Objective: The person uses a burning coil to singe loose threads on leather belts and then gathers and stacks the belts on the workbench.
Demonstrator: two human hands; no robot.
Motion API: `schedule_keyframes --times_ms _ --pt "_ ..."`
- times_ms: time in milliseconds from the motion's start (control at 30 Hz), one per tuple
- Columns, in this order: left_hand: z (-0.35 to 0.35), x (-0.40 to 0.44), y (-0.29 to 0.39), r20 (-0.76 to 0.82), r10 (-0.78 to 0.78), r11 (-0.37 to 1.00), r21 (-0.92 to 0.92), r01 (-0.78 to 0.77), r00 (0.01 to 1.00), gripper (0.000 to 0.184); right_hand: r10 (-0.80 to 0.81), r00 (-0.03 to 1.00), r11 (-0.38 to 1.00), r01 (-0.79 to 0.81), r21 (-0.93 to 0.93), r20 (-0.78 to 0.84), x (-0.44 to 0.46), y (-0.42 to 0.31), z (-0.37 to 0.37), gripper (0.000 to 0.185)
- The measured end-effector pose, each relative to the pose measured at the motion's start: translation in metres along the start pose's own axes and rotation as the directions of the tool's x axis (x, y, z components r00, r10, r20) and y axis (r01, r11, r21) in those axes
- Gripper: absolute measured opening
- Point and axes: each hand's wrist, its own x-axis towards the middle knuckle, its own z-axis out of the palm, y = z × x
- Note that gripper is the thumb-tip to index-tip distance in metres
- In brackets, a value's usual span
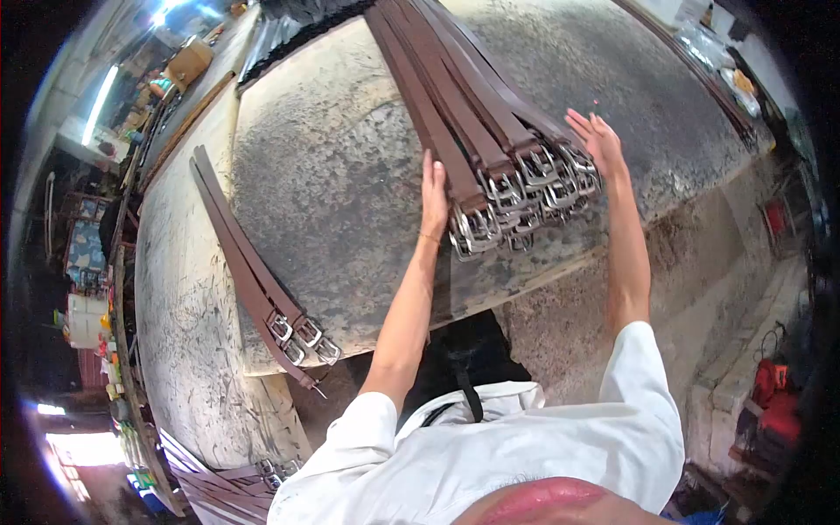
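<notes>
A thick stack of brown belts (pixel 468 96) lies across the worn table (pixel 324 166). Silver buckles (pixel 525 192) are bunched at its near end, close to the table's front edge. My left hand (pixel 434 199) rests along the left side of the stack near the buckles, its fingers stretched out flat. On the opposite side, my right hand (pixel 600 144) is beside the buckle end with fingers apart, holding nothing; whether it touches the belts I cannot tell.
A few more belts (pixel 249 271) lie to the left, their buckles at the table's edge. Further belts (pixel 223 486) sit at the lower left. Dark strips (pixel 691 66) run along the far right. Black material (pixel 302 35) lies at the back. Red items (pixel 774 398) stand low on the right.
</notes>
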Motion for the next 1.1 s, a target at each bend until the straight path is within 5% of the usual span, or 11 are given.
schedule_keyframes --times_ms 33,100,167,200,233,567,767,833,900,967,1100 --pt "0.003 0.001 0.001 0.005 -0.006 1.0 -0.012 0.006 1.0 0.073 0.007 1.0 1.0 -0.007 0.001 -0.019 0.018 0.014 -0.018 0.038" --pt "0.007 0.001 0.003 0.0 -0.012 0.999 -0.035 0.012 1.0 0.075 0.056 0.969 0.998 -0.047 -0.041 0.242 0.046 0.045 -0.049 0.048" --pt "0.008 -0.001 0.008 -0.019 0.045 0.993 0.107 -0.042 0.999 0.074 0.175 0.961 0.984 -0.175 -0.022 0.214 0.039 0.053 -0.034 0.053" --pt "0.009 -0.002 0.009 0.003 0.057 0.996 0.067 -0.057 0.998 0.072 0.18 0.973 0.984 -0.18 -0.017 0.145 0.03 0.05 -0.027 0.056" --pt "0.009 -0.001 0.008 0.023 0.074 0.997 0.026 -0.074 0.997 0.07 0.074 0.917 0.956 -0.178 -0.235 -0.393 0.029 0.055 -0.012 0.051" --pt "0.018 0.007 0.003 0.201 0.07 0.921 -0.389 0.014 0.977 0.062 0.119 0.986 0.993 -0.12 -0.003 -0.118 0.012 0.038 0.023 0.023" --pt "0.012 0.009 -0.001 0.217 0.111 0.936 -0.35 -0.029 0.97 0.064 0.136 0.973 0.986 -0.15 -0.066 -0.189 0.011 0.04 0.016 0.022" --pt "0.011 0.01 0.005 0.172 0.086 0.974 -0.22 -0.047 0.981 0.067 0.113 0.987 0.976 -0.132 -0.175 -0.112 0.017 0.04 0.002 0.023" --pt "0.008 0.002 0.009 0.106 0.057 0.995 -0.087 -0.047 0.993 0.07 0.06 0.973 0.917 -0.141 -0.374 -0.222 0.02 0.037 -0.027 0.024" --pt "0.005 -0.003 0.011 0.064 0.062 0.998 -0.027 -0.061 0.996 0.071 -0.006 0.953 0.998 0.023 0.055 -0.303 -0.018 0.012 -0.012 0.023" --pt "-0.006 0.011 -0.01 -0.026 0.174 0.983 -0.048 -0.176 0.984 0.083 -0.17 0.952 0.985 0.168 -0.026 -0.256 -0.116 -0.024 -0.044 0.016"
